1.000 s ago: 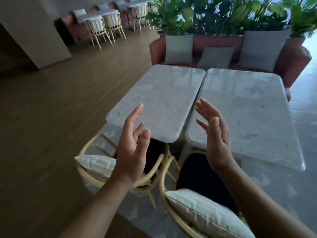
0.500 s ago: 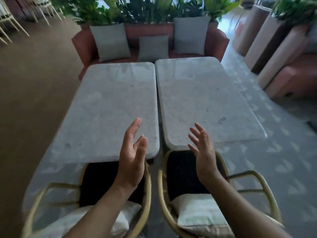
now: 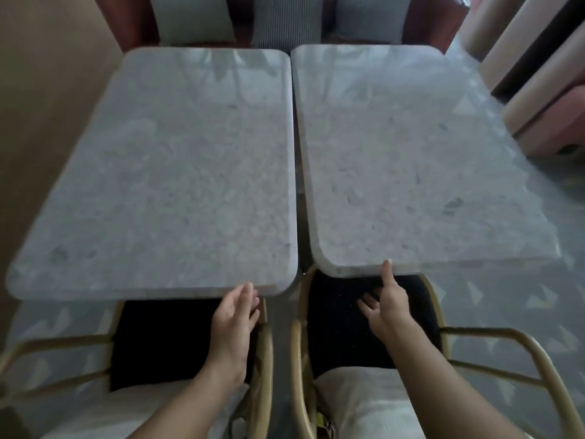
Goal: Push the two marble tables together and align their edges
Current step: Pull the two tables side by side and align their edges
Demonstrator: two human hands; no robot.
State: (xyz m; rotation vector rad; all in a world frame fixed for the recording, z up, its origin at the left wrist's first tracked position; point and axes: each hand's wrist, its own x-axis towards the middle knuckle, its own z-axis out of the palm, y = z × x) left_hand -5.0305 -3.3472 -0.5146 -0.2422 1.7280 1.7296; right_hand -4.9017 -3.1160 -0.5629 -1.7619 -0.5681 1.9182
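Observation:
Two grey marble tables stand side by side, the left table (image 3: 177,172) and the right table (image 3: 411,172), with a narrow dark gap between their long edges. The left table's near edge lies closer to me than the right table's near edge. My left hand (image 3: 235,315) is at the left table's near edge by its right corner, fingertips touching the rim. My right hand (image 3: 387,308) is at the right table's near edge, thumb up against the rim and fingers spread below the top.
Two rattan chairs with dark seats and pale cushions are tucked under the near edges, the left chair (image 3: 266,359) and the right chair (image 3: 493,334). A red sofa (image 3: 136,23) with grey cushions (image 3: 190,17) sits beyond the tables. Pink seating (image 3: 544,122) stands at right.
The view has swung to face the tables squarely and dropped closer. Both hands have moved forward and down from mid-air to the tables' near edges.

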